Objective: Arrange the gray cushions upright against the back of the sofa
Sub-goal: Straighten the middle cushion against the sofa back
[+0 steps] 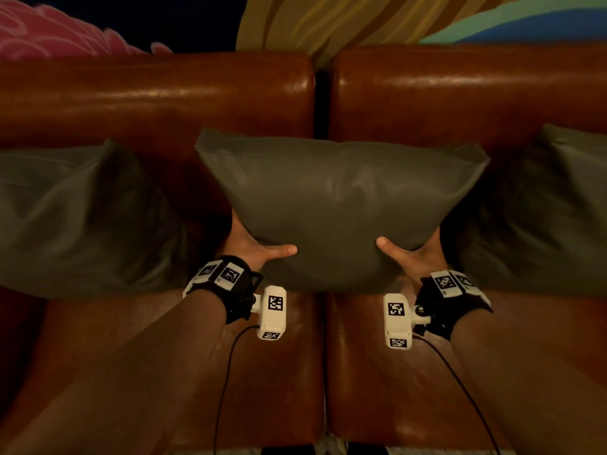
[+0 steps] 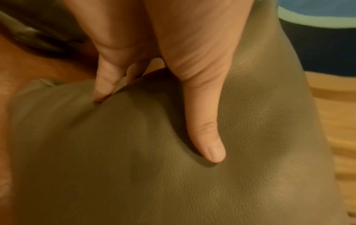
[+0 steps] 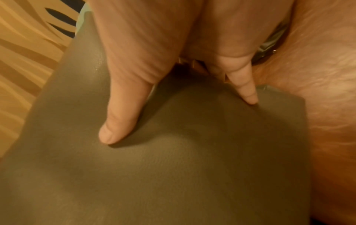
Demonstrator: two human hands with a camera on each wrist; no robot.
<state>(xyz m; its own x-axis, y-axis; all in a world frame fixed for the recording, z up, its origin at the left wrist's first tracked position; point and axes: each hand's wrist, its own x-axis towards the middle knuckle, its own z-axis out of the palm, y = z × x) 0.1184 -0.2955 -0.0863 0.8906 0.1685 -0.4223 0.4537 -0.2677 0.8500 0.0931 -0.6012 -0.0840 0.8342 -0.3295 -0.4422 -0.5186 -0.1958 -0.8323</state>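
Brown glossy leather seat pads [image 1: 282, 366] of the sofa lie nearest, two in count, with both forearms extended over them. The left hand [image 1: 254, 247] and the right hand [image 1: 412, 252] are clamped on the lower corners of the middle gray smooth leather-look cushion [image 1: 335, 205]; each thumb is pressed into the front face while the other fingers [image 2: 105, 85] are wrapped behind the edge, as the wrist views confirm. The cushion is held upright over the seam between the two seat pads, its base at or just above them, in front of the brown leather backrest [image 1: 157, 100]; whether it touches the backrest cannot be told.

A slump is judged possible: if the hands are released before the base is seated and the top is leaned back, the soft filling may fold or the smooth cover may slide forward.

Three gray cushions are counted: the held one, a left gray cushion [image 1: 75, 221] and a right gray cushion [image 1: 551, 211], both leaned against the backrest. Two backrest sections are counted. A patterned wall [image 1: 328, 18] is seen beyond.
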